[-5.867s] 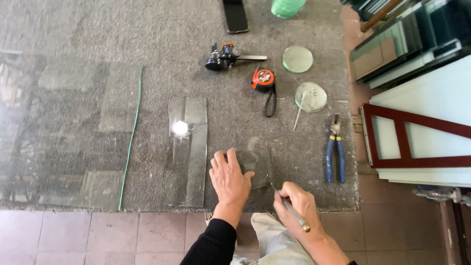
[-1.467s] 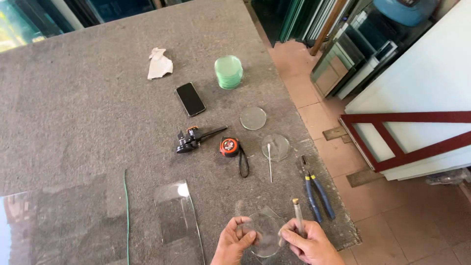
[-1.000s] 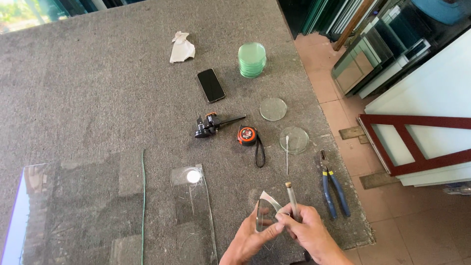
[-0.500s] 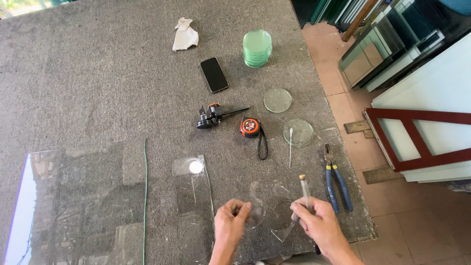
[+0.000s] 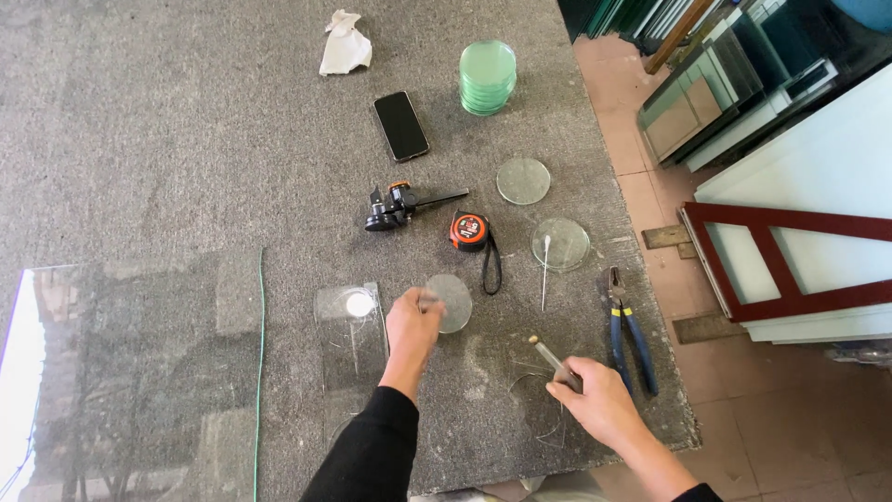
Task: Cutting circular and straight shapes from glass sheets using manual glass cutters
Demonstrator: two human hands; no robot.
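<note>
- Both hands are seen low in the head view: the left hand (image 5: 413, 321) is closed on the edge of a round glass disc (image 5: 450, 303), and the right hand (image 5: 595, 398) is clamped around a slim glass cutter (image 5: 552, 356).
- The disc is held at the thumb and fingertips, just up and to the right of the left hand, over the grey felt table (image 5: 186, 158); whether it is touching the felt cannot be told.
- The cutter's long axis is tilted up and to the left, with its tip aimed toward the disc but kept apart from it.
- The left hand is the nearer one to the disc; the right hand is set well to its right, near the front edge.
- The left forearm, in a black sleeve, is stretched straight up from the bottom edge, the wrist level; the right wrist is bent inward.
- Thin curved glass offcuts (image 5: 534, 390) are seen beside the right hand.
- Blue-handled pliers (image 5: 627, 325) are laid just right of the right hand; a tape measure (image 5: 469, 232) and two more discs lie beyond.
</note>
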